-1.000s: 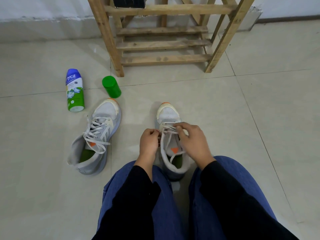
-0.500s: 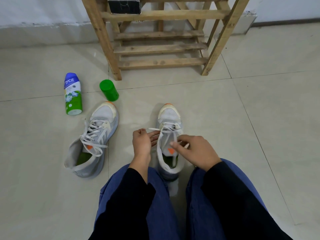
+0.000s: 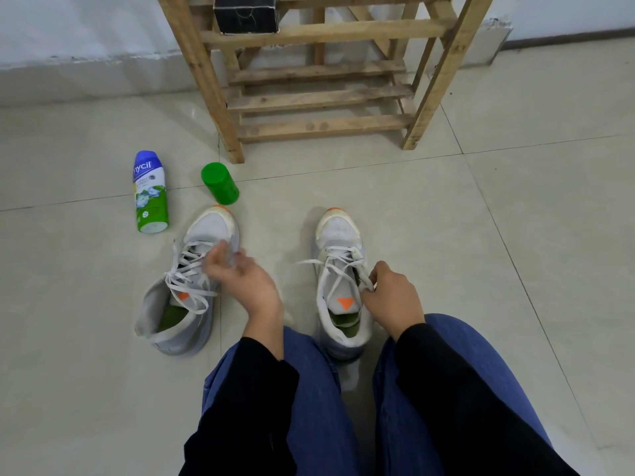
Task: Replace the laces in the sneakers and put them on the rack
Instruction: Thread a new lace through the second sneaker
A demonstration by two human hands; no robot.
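One lace (image 3: 341,266) pinched by right hand (image 3: 391,298), left hand (image 3: 244,281) blurred, grip unclear, bottle (image 3: 150,195) labelled "ycil"

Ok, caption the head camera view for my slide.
Right hand pinches one sneaker's lace; left hand hovers over the other sneaker; wooden rack beyond.

Floor (image 3: 515,235) layout: left sneaker (image 3: 192,280) and right sneaker (image 3: 340,280) side by side, apart, toes toward the wooden shoe rack (image 3: 319,97) behind them. Spray can (image 3: 150,192) left of left sneaker's toe; cap (image 3: 220,183) between can and rack leg. Box (image 3: 245,12) on rack shelf. Left hand (image 3: 240,280) above left sneaker; right hand (image 3: 391,297) at right sneaker's lace (image 3: 364,280).
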